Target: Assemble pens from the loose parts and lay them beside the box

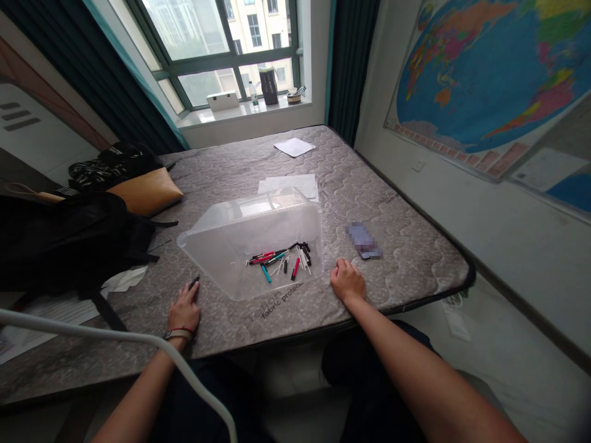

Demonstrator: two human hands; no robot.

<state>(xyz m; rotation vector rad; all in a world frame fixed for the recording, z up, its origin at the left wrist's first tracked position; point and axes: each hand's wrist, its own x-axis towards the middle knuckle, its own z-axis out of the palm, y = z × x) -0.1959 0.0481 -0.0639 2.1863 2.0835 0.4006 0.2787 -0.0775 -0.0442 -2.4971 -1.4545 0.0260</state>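
A clear plastic bin (217, 237) rests on the grey quilted mattress (406, 246) in front of me, with several pens (281, 258) in red, teal, black and white lying at its near end. My left hand (183, 311) lies on the mattress just left of the bin, fingers on a dark pen (194, 282). A band circles that wrist. My right hand (346, 281) rests on the mattress beside the bin's near right corner, fingers curled, nothing visible in it.
A phone (364, 240) lies right of the bin. Paper sheets (293, 184) lie behind it, another sheet (294, 146) near the window. A black backpack (60, 240) and a tan cushion (145, 191) sit at left. A wall with a world map (484, 74) runs along the right.
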